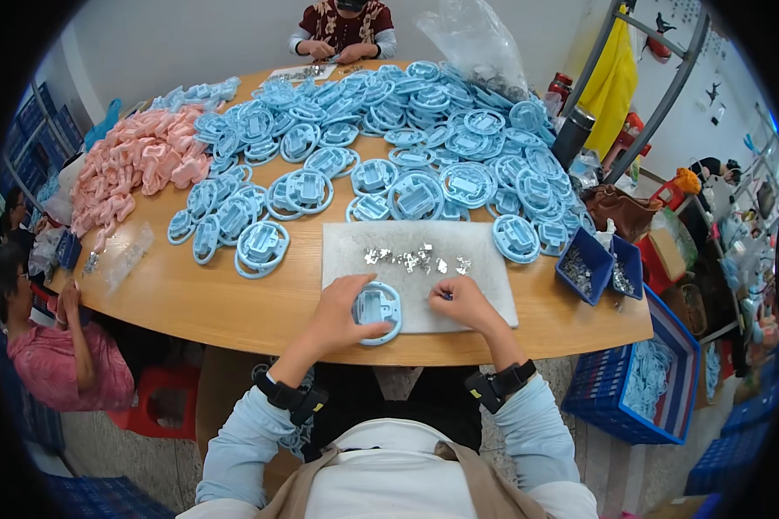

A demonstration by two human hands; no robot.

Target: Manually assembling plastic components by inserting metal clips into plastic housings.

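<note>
My left hand [339,318] grips a light blue plastic ring-shaped part [378,313] by its left side, with the thumb along the near rim. The part lies at the left near edge of a white foam-like mat [485,238], its box-shaped recess facing up. To the right of it, my right hand [469,305] is closed over the mat with the fingertips pinched; a small dark spot shows there, too small to name. Small shiny metal pieces [424,256] lie scattered across the mat, beyond both hands.
A big heap of light blue parts [415,112] covers the table beyond the mat, with pink parts [138,164] at the left. Two blue bins [582,266] of metal pieces stand right. Below is a blue crate [632,415]. Co-workers sit at the far side and left.
</note>
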